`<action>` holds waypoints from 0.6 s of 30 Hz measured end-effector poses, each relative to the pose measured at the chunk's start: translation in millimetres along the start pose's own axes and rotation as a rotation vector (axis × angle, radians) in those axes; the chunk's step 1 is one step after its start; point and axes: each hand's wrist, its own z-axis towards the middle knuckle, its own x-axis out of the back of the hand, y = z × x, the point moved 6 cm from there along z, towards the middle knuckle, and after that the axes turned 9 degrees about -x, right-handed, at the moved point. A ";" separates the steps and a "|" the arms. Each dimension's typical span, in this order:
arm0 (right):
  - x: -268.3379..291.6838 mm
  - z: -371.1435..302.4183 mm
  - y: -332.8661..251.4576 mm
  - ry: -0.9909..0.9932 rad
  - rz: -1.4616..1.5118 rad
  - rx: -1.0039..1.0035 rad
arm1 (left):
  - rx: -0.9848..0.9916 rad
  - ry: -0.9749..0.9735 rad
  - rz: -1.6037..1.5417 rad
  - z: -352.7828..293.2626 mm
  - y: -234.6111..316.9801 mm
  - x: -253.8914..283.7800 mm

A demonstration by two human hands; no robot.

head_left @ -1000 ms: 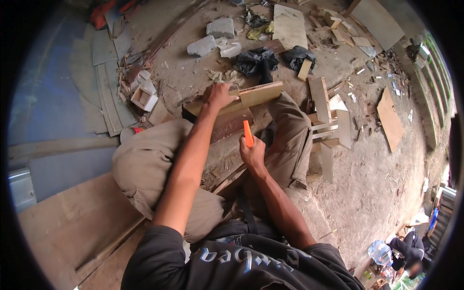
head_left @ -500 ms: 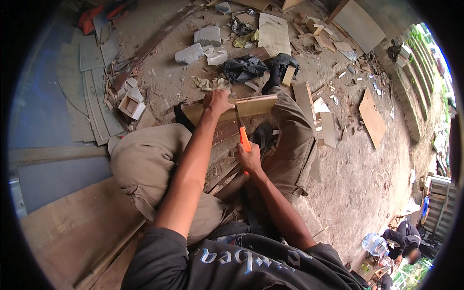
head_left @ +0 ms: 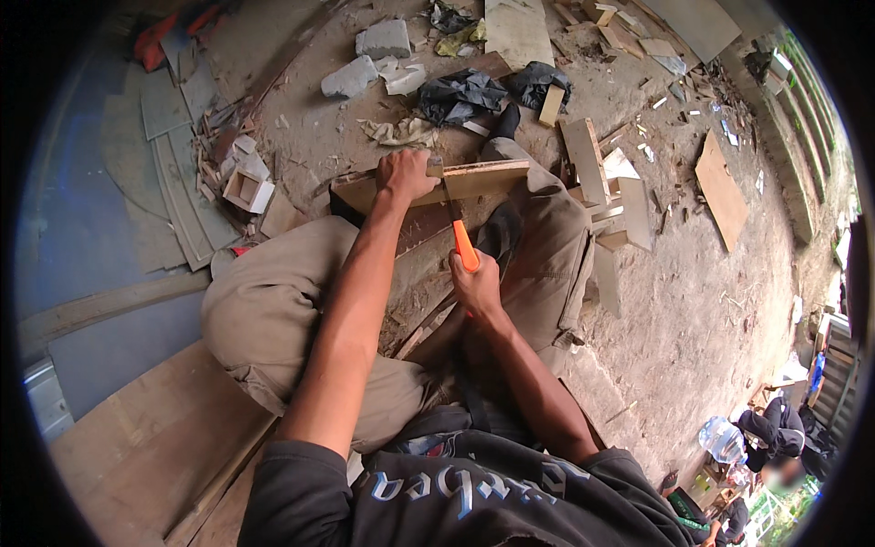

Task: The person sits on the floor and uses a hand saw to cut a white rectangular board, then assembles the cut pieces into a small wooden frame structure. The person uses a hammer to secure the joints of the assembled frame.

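Orange-handled saw (head_left: 466, 248): in front of the person's body, between the bent legs, its narrow dark blade (head_left: 450, 202) pointing away and meeting the board just right of the left hand.
Right hand (head_left: 476, 281): fist wrapped around the saw's handle.
Left hand (head_left: 406, 176): grasping the top edge of the board, fingers folded over the far side.
Pale board (head_left: 492, 180): standing on its long edge across the space between the legs, its right end beside the trousers (head_left: 547, 242) at the right knee.
Blade contact: the angle and blur make it hard to tell whether the teeth sit inside a cut or only against the wood.
Saw's feel: probably light, with a thin blade that could bend or bind if twisted; the orange grip is the place to hold, the teeth the place to avoid.
Board's feel: likely stiff and fairly light, its raw edge perhaps splintery; a firm hold on the top edge, clear of the blade, suits it.
Beneath: a reddish-brown panel (head_left: 428, 224) lies below the board.
Ground ahead: black plastic (head_left: 460, 97), grey blocks (head_left: 383, 39) and, to the left, a small box (head_left: 248, 191).
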 end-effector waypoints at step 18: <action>10.8 4.8 -28.7 0.001 -0.166 -0.022 | 0.048 -0.006 -0.099 12.3 -15.1 -9.6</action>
